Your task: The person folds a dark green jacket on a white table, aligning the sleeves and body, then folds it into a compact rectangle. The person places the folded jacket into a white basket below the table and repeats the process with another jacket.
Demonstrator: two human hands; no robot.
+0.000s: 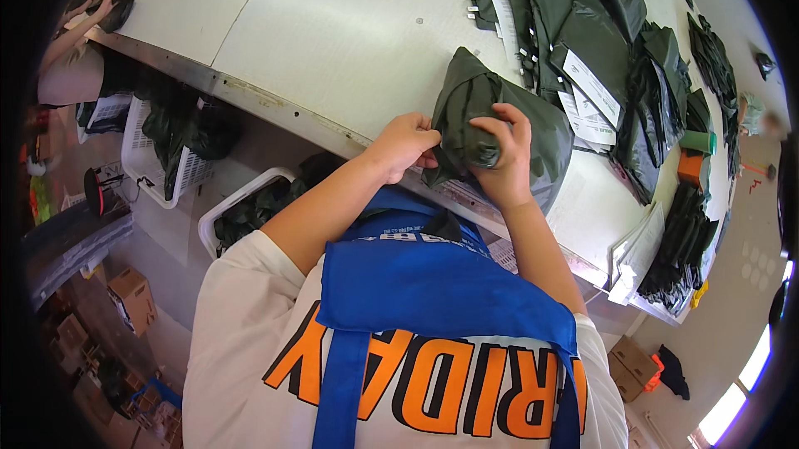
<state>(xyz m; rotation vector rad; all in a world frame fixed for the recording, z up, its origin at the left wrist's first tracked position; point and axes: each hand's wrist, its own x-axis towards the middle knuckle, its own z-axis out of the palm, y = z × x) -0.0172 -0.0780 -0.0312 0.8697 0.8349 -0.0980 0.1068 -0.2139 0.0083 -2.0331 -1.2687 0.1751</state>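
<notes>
A dark green plastic mailing bag [537, 145], bulging with something inside, rests at the near edge of the table in front of me. My left hand [405, 148] is closed at the bag's left edge, thumb and fingers pinching the plastic. My right hand [509, 158] curls over the near side of the bag, its fingers around a rounded, shiny dark lump [481, 151]. Whether that lump is gathered plastic or a separate thing, I cannot tell. The bag's contents are hidden.
Flat dark mailing bags [574, 24] and white paper slips [589, 87] lie along the right. An orange box [690, 166] stands beyond them. White crates [218, 214] with dark bags sit below the table edge. Another person's hand [110, 1] holds a dark bundle at far left.
</notes>
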